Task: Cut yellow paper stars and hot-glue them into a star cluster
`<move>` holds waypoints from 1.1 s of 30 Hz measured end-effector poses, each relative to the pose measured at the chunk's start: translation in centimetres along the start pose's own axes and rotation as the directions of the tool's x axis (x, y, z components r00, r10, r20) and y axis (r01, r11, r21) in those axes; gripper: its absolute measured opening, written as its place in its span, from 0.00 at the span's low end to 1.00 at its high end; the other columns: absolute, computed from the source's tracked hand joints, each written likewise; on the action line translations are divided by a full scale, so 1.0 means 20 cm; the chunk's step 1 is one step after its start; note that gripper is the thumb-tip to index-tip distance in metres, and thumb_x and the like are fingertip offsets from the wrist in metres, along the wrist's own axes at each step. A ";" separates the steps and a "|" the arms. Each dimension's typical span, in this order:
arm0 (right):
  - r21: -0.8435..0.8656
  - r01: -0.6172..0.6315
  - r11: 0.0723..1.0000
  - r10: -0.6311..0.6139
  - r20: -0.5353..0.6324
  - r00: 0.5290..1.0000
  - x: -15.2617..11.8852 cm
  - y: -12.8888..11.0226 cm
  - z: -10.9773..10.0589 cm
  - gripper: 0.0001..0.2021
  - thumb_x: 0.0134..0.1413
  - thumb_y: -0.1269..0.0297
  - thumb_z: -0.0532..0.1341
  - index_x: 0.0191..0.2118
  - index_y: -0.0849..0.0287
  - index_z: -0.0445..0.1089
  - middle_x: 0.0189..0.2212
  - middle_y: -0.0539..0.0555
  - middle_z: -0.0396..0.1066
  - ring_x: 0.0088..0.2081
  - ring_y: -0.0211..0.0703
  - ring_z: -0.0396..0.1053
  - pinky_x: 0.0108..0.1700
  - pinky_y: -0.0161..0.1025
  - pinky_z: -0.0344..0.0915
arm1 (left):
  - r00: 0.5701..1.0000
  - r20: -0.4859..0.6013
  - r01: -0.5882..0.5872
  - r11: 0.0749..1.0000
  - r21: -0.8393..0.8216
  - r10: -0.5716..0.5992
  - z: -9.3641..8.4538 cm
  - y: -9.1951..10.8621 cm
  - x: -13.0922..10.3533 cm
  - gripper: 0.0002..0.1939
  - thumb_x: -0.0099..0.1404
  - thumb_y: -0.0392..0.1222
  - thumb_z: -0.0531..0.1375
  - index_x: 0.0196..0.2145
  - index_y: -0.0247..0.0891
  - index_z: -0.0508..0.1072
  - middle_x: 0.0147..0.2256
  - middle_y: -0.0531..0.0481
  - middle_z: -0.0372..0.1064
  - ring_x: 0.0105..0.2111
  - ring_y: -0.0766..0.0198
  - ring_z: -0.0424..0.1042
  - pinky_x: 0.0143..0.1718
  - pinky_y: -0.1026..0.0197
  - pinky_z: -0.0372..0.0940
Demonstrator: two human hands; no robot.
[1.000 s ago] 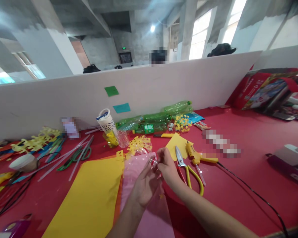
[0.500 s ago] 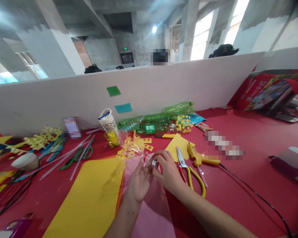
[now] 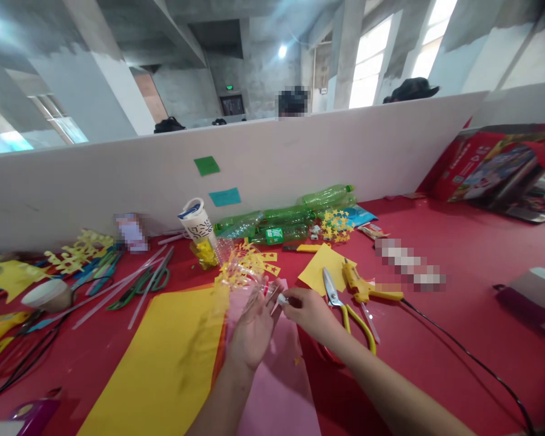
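Note:
My left hand (image 3: 255, 330) is palm up over the pink paper (image 3: 277, 387), its fingers around a clear plastic piece (image 3: 249, 278) with a red band (image 3: 266, 286). The plastic looks like part of a bottle, though its shape is hard to make out. Fingertips of my right hand (image 3: 309, 313) pinch a small white piece (image 3: 282, 299) close to the left fingers; its kind is unclear. Behind the plastic lie yellow star cut-outs (image 3: 243, 257). Right of my hands are yellow-handled scissors (image 3: 345, 309) and a yellow glue gun (image 3: 356, 284) beside a yellow sheet (image 3: 318, 269).
Yellow paper (image 3: 163, 351) lies left of the pink sheet. Green plastic bottles (image 3: 290, 215) and a white patterned cup (image 3: 196, 221) stand or lie by the white partition (image 3: 367, 145). Green scissors (image 3: 140, 284) are on the left. The glue gun's black cord (image 3: 472, 357) crosses the right side.
My right hand has drawn slightly right, with the white piece pinched more plainly at its fingertips. My left hand has tilted a little, and its fingers have straightened somewhat.

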State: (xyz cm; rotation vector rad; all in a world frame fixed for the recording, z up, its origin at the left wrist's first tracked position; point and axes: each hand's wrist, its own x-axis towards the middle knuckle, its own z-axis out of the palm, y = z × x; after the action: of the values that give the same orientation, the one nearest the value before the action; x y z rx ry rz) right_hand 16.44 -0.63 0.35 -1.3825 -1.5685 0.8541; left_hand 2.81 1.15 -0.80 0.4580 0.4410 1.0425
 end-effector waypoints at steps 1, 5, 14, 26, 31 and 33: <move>0.003 0.007 1.000 -0.007 0.001 1.000 0.00 -0.01 0.00 0.07 0.44 0.72 0.55 0.26 0.59 0.71 0.18 0.47 0.66 0.21 0.35 0.61 0.23 0.31 0.54 | 1.000 -0.006 -0.001 1.000 0.016 0.001 0.00 -0.01 0.00 0.16 0.62 0.37 0.54 0.49 0.42 0.65 0.50 0.46 0.65 0.52 0.59 0.61 0.52 0.55 0.58; 0.102 0.007 0.995 0.001 -0.074 0.997 -0.01 -0.02 0.02 0.10 0.44 0.71 0.56 0.35 0.57 0.67 0.25 0.47 0.68 0.26 0.37 0.64 0.27 0.31 0.58 | 1.000 -0.005 0.020 0.998 0.056 -0.020 0.01 -0.04 -0.01 0.16 0.62 0.36 0.54 0.49 0.41 0.66 0.47 0.47 0.67 0.50 0.61 0.64 0.51 0.58 0.59; 0.127 0.026 0.992 -0.003 -0.180 0.984 -0.01 0.00 0.05 0.03 0.48 0.67 0.57 0.29 0.56 0.61 0.24 0.47 0.66 0.26 0.37 0.64 0.28 0.32 0.59 | 0.999 -0.009 0.050 0.999 -0.015 -0.051 0.03 -0.04 0.00 0.13 0.62 0.34 0.54 0.44 0.37 0.70 0.43 0.48 0.71 0.46 0.65 0.68 0.50 0.64 0.59; -0.303 0.221 0.927 -0.276 -0.152 0.949 -0.04 -0.03 0.03 0.04 0.52 0.68 0.55 0.34 0.57 0.65 0.32 0.53 0.69 0.34 0.40 0.66 0.36 0.34 0.59 | 0.995 -0.025 0.097 0.988 -0.120 -0.101 0.00 -0.02 0.00 0.10 0.63 0.33 0.53 0.40 0.33 0.72 0.38 0.47 0.73 0.38 0.69 0.72 0.42 0.69 0.66; -0.212 0.129 0.969 -0.166 -0.167 0.972 -0.03 -0.01 0.02 0.05 0.53 0.68 0.55 0.36 0.56 0.66 0.32 0.50 0.70 0.31 0.38 0.67 0.33 0.32 0.59 | 0.996 -0.074 0.042 0.998 -0.041 -0.044 0.01 -0.03 0.00 0.11 0.61 0.32 0.55 0.41 0.33 0.72 0.40 0.45 0.73 0.41 0.66 0.71 0.46 0.64 0.64; -0.218 0.113 0.970 -0.153 -0.179 0.972 -0.03 -0.02 0.02 0.05 0.52 0.68 0.56 0.36 0.56 0.65 0.29 0.49 0.69 0.28 0.37 0.66 0.30 0.32 0.58 | 0.998 -0.064 0.028 1.000 0.001 -0.028 0.02 -0.02 0.00 0.12 0.60 0.31 0.56 0.42 0.34 0.71 0.41 0.45 0.72 0.43 0.64 0.70 0.48 0.62 0.63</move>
State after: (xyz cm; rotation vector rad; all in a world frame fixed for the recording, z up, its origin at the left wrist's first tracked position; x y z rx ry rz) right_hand 15.93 -1.23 0.41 -1.4395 -1.6102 0.4696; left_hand 3.39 0.90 -0.71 0.4200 0.5048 1.0315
